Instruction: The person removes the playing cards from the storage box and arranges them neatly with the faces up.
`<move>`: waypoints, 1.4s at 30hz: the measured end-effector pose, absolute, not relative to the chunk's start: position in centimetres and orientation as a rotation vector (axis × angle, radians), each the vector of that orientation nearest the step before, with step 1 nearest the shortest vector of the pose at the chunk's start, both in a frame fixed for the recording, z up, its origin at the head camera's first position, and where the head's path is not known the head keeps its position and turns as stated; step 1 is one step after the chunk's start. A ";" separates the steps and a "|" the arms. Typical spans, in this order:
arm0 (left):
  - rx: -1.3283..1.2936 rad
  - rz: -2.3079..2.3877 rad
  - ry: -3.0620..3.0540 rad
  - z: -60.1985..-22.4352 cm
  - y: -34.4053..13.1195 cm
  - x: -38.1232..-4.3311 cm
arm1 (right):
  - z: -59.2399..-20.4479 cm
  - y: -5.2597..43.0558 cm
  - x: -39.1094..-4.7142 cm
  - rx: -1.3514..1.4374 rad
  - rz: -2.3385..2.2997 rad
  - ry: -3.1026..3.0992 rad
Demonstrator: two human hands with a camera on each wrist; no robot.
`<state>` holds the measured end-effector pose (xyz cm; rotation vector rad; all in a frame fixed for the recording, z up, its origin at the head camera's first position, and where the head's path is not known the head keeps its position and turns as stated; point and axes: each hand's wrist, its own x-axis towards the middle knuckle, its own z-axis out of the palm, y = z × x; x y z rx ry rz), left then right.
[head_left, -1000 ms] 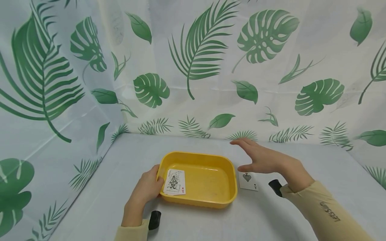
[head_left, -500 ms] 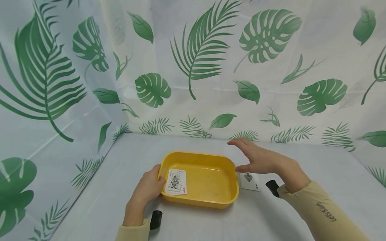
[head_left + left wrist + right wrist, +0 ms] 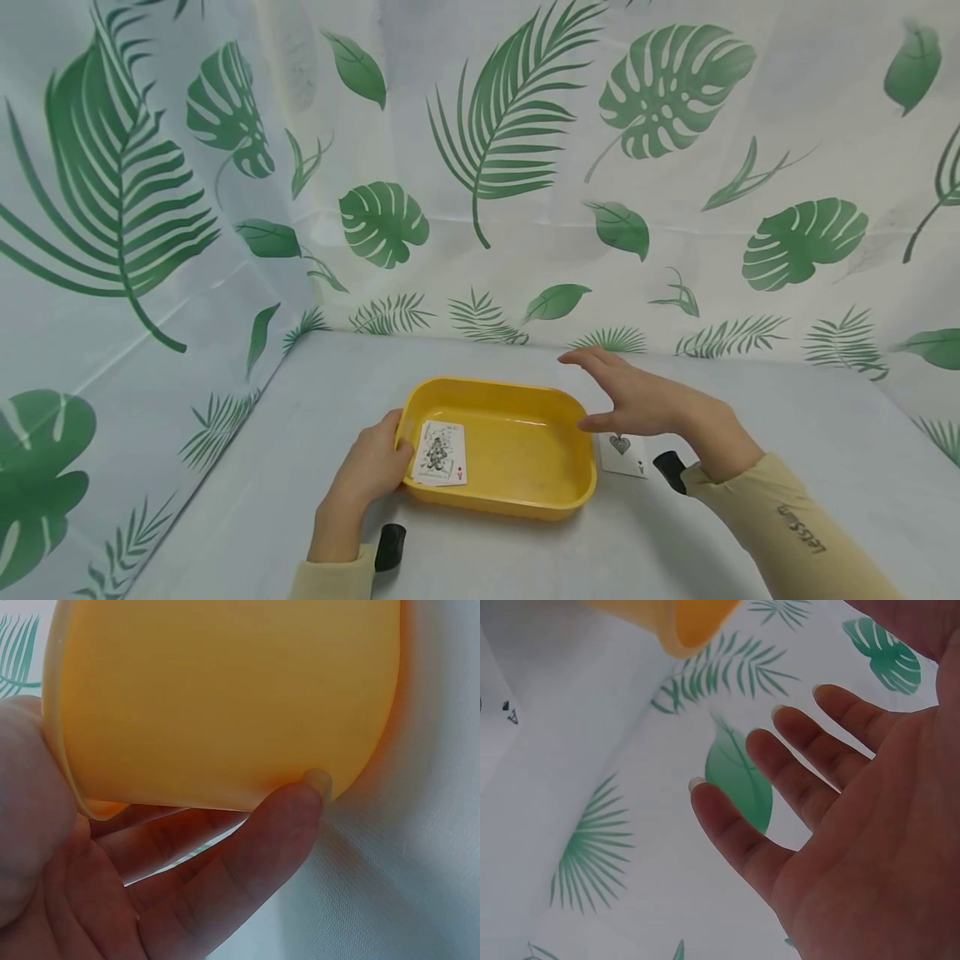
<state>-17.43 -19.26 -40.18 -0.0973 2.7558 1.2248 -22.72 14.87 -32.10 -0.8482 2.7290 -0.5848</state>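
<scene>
Yellow tray (image 3: 517, 458) sits on the pale tabletop (image 3: 480, 562), rectangular in outline with rounded corners. Overlapping playing cards (image 3: 440, 454) lie face up inside it, at the left end; a black-and-white jester figure shows on top, with a red corner A beside it. Left hand (image 3: 371, 458) grips the left end of the tray, thumb at the rim, fingers against the outer wall. Right hand (image 3: 637, 400) is raised near the right end, thumb and fingers spread wide; whether the thumb touches the rim cannot be told. Ace of spades (image 3: 624, 465) lies face up on the tabletop, just beside the tray's right end, partly hidden by the right hand. Leaf-printed sheeting (image 3: 540, 250) stands behind.
</scene>
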 end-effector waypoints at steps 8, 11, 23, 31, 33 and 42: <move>-0.092 1.227 2.756 -40.4 -19.3 -17.5 | -32.2 14.4 -22.9 -0.848 -0.593 2.720; -0.082 1.229 2.754 -40.3 -19.4 -17.5 | -32.2 14.2 -22.9 -0.857 -0.596 2.717; -0.073 1.217 2.767 -40.4 -19.4 -17.5 | -32.2 13.3 -23.3 -0.930 -0.580 2.720; -0.085 1.225 2.757 -40.4 -19.3 -17.5 | -32.2 12.2 -23.5 -0.936 -0.573 2.713; -0.078 1.223 2.759 -40.4 -19.4 -17.5 | -32.1 11.8 -23.5 -0.935 -0.570 2.709; -0.078 1.211 2.762 -40.2 -19.4 -17.5 | -32.2 10.8 -23.7 -0.962 -0.558 2.697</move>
